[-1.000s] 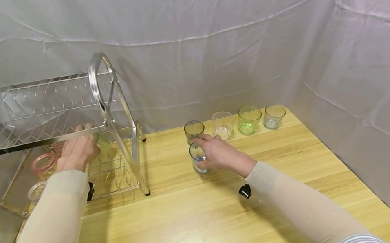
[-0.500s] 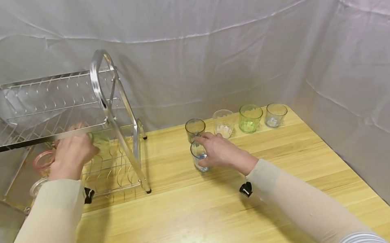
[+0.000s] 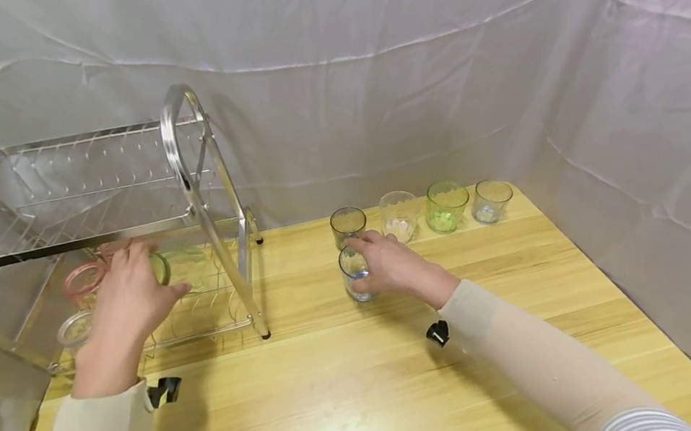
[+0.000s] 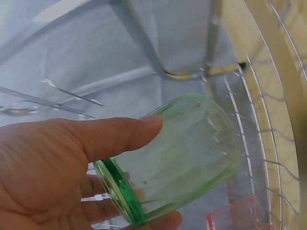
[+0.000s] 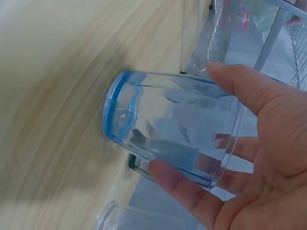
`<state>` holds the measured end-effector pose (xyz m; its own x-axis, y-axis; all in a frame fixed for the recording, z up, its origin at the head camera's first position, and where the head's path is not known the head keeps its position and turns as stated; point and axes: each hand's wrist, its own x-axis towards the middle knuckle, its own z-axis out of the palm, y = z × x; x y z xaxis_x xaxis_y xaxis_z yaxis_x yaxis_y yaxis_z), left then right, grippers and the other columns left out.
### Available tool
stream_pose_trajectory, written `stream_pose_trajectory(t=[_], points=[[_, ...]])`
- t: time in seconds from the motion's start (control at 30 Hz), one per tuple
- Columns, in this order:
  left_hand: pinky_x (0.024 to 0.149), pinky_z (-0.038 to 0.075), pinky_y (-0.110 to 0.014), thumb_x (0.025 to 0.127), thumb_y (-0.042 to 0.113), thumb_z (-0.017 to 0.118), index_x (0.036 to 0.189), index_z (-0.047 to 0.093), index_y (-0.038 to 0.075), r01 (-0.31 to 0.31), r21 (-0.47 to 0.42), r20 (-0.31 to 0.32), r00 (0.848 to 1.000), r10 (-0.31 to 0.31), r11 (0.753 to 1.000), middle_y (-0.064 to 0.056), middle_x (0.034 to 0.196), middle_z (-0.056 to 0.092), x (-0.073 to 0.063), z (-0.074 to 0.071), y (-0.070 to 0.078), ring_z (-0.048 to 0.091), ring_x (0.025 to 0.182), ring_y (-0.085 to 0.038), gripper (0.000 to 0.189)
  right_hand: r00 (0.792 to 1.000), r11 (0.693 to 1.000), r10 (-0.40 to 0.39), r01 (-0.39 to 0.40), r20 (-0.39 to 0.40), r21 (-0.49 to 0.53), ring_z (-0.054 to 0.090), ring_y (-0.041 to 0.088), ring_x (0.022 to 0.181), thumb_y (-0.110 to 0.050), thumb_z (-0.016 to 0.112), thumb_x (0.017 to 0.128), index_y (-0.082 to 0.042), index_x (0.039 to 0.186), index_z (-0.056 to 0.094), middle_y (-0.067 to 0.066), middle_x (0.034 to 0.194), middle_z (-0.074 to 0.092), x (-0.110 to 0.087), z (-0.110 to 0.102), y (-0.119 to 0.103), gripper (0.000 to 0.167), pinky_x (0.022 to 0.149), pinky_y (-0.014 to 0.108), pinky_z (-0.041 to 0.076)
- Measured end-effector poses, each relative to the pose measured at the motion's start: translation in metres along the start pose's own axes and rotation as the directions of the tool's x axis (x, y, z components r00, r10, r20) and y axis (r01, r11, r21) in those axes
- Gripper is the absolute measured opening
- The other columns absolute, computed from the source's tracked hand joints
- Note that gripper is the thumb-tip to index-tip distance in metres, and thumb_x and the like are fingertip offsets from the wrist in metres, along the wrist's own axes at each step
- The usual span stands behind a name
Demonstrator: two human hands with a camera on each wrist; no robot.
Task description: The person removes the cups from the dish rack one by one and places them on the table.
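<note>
In the left wrist view my left hand (image 4: 62, 167) grips an upside-down green glass (image 4: 187, 153) by its thick base, thumb along the side and fingers curled beneath. In the head view the same hand (image 3: 127, 295) reaches into the lower tier of the dish rack (image 3: 238, 273), the green base showing beside the fingers. My right hand (image 3: 394, 267) holds a blue glass (image 5: 177, 124) near its rim, thumb on one side and fingers on the other. Its blue base is right at the wooden tabletop. A dark grey glass (image 3: 348, 222) stands just behind it.
A clear glass (image 3: 399, 215), a light green glass (image 3: 447, 206) and a pale blue-grey glass (image 3: 492, 200) stand along the back edge. On the rack's lower tier are a red-rimmed glass (image 3: 84, 279) and a clear one (image 3: 75, 329). A metal bar (image 3: 61, 247) crosses above my left hand.
My left hand has drawn back toward me and slightly left under the upper tier, showing more of the green glass. My right hand keeps its hold on the blue glass.
</note>
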<state>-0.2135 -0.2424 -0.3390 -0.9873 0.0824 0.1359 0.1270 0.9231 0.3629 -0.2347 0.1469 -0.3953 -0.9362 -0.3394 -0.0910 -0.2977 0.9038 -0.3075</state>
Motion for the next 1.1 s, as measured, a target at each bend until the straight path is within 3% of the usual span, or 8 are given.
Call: stream_pose_trajectory(t=[0.23, 0.37, 0.53, 0.67, 0.77, 0.9, 0.97, 1.1], points=[[0.090, 0.042, -0.079, 0.090, 0.037, 0.080, 0.151, 0.035, -0.011, 0.079, 0.000, 0.084, 0.993, -0.078, 0.997, -0.047, 0.144, 0.037, -0.037, -0.016, 0.009, 0.043, 0.125, -0.067, 0.090, 0.999, 0.998, 0.029, -0.028, -0.016, 0.058, 0.050, 0.049, 0.139, -0.050, 0.083, 0.087, -0.018, 0.164, 0.038, 0.019, 0.163, 0.040, -0.006, -0.004, 0.003, 0.095, 0.108, 0.062, 0.051], [0.085, 0.044, -0.077, 0.087, 0.045, 0.082, 0.149, 0.038, -0.009, 0.089, 0.043, 0.120, 0.988, -0.094, 0.995, -0.046, 0.144, 0.038, -0.054, -0.027, 0.012, 0.046, 0.121, -0.068, 0.093, 0.998, 0.995, 0.039, -0.035, -0.052, 0.089, 0.047, 0.047, 0.142, -0.056, 0.085, 0.084, -0.016, 0.163, 0.040, 0.019, 0.163, 0.041, -0.009, -0.008, 0.006, 0.100, 0.113, 0.062, 0.047], [0.081, 0.047, -0.071, 0.082, 0.055, 0.086, 0.143, 0.046, -0.008, 0.045, 0.055, 0.160, 0.986, -0.053, 0.997, -0.042, 0.132, 0.053, -0.073, -0.034, 0.017, 0.054, 0.113, -0.063, 0.096, 0.995, 0.990, 0.030, -0.017, -0.091, 0.138, 0.045, 0.045, 0.146, -0.054, 0.083, 0.087, -0.012, 0.161, 0.043, 0.019, 0.162, 0.043, -0.013, -0.011, 0.011, 0.094, 0.117, 0.061, 0.043], [0.071, 0.052, -0.055, 0.080, 0.060, 0.087, 0.141, 0.051, -0.003, -0.033, 0.019, 0.209, 0.978, 0.028, 0.999, -0.026, 0.115, 0.065, -0.084, -0.033, 0.028, 0.064, 0.097, -0.043, 0.095, 0.990, 0.984, 0.043, -0.019, -0.137, 0.176, 0.041, 0.044, 0.150, -0.052, 0.081, 0.090, -0.009, 0.157, 0.049, 0.019, 0.161, 0.047, -0.016, -0.012, 0.014, 0.085, 0.122, 0.061, 0.037], [0.067, 0.050, -0.042, 0.079, 0.063, 0.086, 0.143, 0.053, 0.004, -0.080, -0.038, 0.227, 0.970, 0.087, 0.996, -0.010, 0.108, 0.065, -0.092, -0.029, 0.041, 0.061, 0.089, -0.027, 0.093, 0.983, 0.979, 0.049, -0.013, -0.174, 0.202, 0.044, 0.043, 0.149, -0.048, 0.079, 0.093, -0.006, 0.155, 0.050, 0.019, 0.159, 0.050, -0.020, -0.013, 0.017, 0.080, 0.122, 0.059, 0.038], [0.069, 0.050, -0.037, 0.078, 0.063, 0.086, 0.143, 0.053, 0.014, -0.097, -0.172, 0.220, 0.966, 0.134, 0.980, -0.004, 0.106, 0.063, -0.095, -0.016, 0.065, 0.060, 0.091, -0.022, 0.088, 0.970, 0.973, 0.049, 0.008, -0.238, 0.233, 0.062, 0.039, 0.130, -0.043, 0.075, 0.098, -0.003, 0.151, 0.053, 0.019, 0.150, 0.059, -0.025, -0.011, 0.021, 0.071, 0.107, 0.053, 0.054], [0.075, 0.055, -0.040, 0.079, 0.058, 0.088, 0.143, 0.053, 0.017, -0.092, -0.273, 0.205, 0.967, 0.151, 0.958, -0.004, 0.110, 0.063, -0.095, -0.008, 0.077, 0.063, 0.099, -0.024, 0.084, 0.960, 0.966, 0.044, 0.029, -0.276, 0.257, 0.069, 0.037, 0.118, -0.041, 0.074, 0.099, -0.003, 0.148, 0.058, 0.019, 0.144, 0.063, -0.027, -0.010, 0.022, 0.064, 0.096, 0.049, 0.060], [0.097, 0.060, -0.050, 0.082, 0.043, 0.092, 0.145, 0.049, 0.017, -0.090, -0.466, 0.155, 0.971, 0.181, 0.880, -0.008, 0.130, 0.058, -0.094, 0.015, 0.095, 0.064, 0.121, -0.032, 0.080, 0.935, 0.942, 0.046, 0.077, -0.352, 0.328, 0.073, 0.033, 0.110, -0.036, 0.073, 0.101, -0.004, 0.139, 0.066, 0.016, 0.134, 0.070, -0.032, -0.008, 0.022, 0.050, 0.088, 0.044, 0.064]])
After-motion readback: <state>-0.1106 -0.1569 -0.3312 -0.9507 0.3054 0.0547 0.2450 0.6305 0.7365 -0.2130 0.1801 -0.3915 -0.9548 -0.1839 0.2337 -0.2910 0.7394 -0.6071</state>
